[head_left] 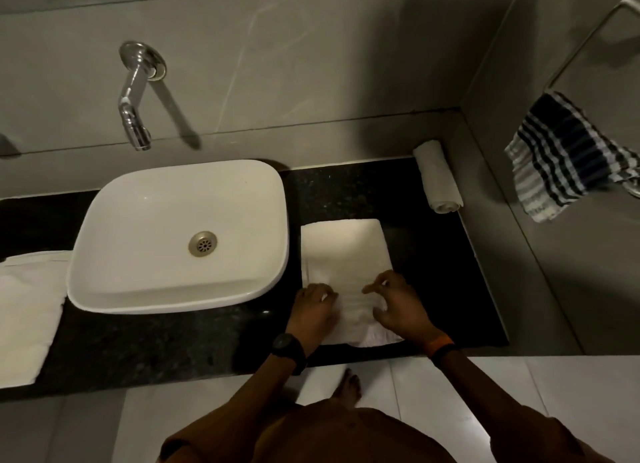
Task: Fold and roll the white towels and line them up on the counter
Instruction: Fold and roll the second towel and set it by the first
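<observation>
A folded white towel (pixel 346 255) lies flat on the black counter (pixel 173 345), right of the sink. My left hand (pixel 313 310) and my right hand (pixel 398 307) both rest on the towel's near end, fingers curled into the bunched cloth, which is raised into a small fold there. A finished rolled white towel (pixel 438 182) lies at the counter's back right corner against the wall. More white towel cloth (pixel 27 310) lies spread on the counter at the far left, partly cut off by the frame.
A white vessel sink (pixel 114 241) stands mid-counter under a chrome wall tap (pixel 135 116). A dark striped cloth (pixel 568 158) hangs from a rail on the right wall. Grey tiled walls close the back and right. My bare foot (pixel 349 386) stands on the pale floor.
</observation>
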